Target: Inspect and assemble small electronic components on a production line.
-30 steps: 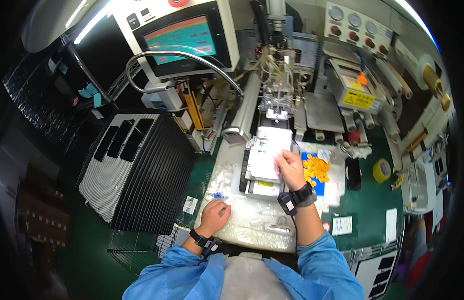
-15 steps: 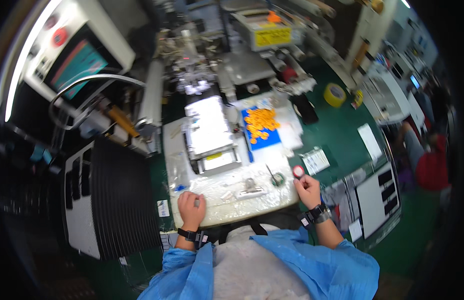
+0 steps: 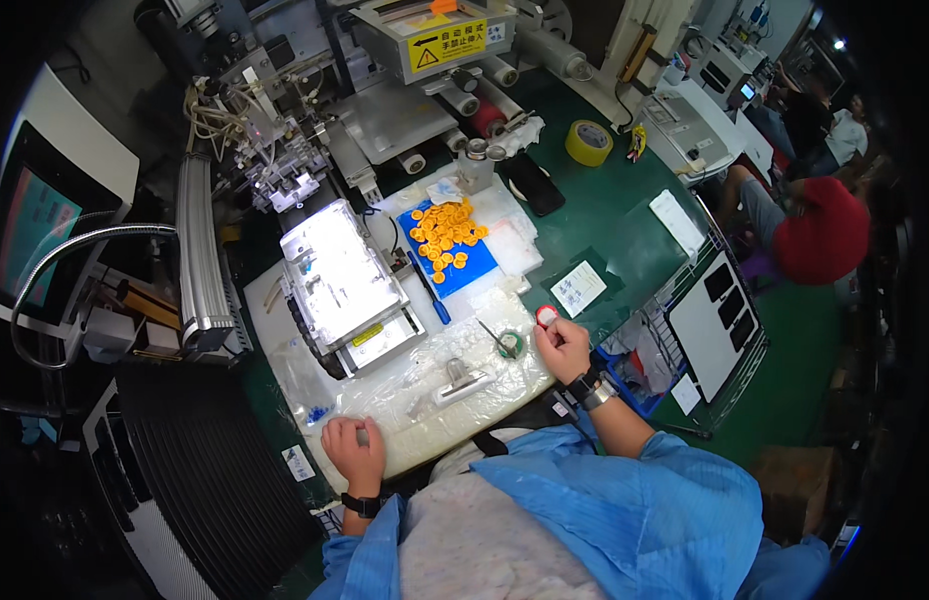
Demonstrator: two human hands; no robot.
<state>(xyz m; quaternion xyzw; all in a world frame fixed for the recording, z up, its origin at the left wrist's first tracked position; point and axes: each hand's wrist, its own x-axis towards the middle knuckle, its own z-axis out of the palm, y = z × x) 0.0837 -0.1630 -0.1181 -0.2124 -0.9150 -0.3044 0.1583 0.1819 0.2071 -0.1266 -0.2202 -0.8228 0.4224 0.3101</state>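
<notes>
My left hand rests on the near left edge of the plastic-covered work mat, fingers curled in. A small greyish spot shows by its thumb; whether it holds anything is hidden. At the mat's right edge, my right hand has its fingers bent together, and what they may hold cannot be made out. Just beyond its fingertips lies a small red-and-white round item. To its left are a green roll with a thin tool across it and a metal piece with a flat base.
Orange round pieces lie on a blue sheet, beside a blue-handled tool. A bright metal machine plate stands left of them. Farther right are a phone-like black object, yellow tape and a paper label. A red-clad person sits beyond.
The view has turned and become sharper, so the bench appears shifted to the left. Both hands stay near the mat's front edge, with their fingers still curled.
</notes>
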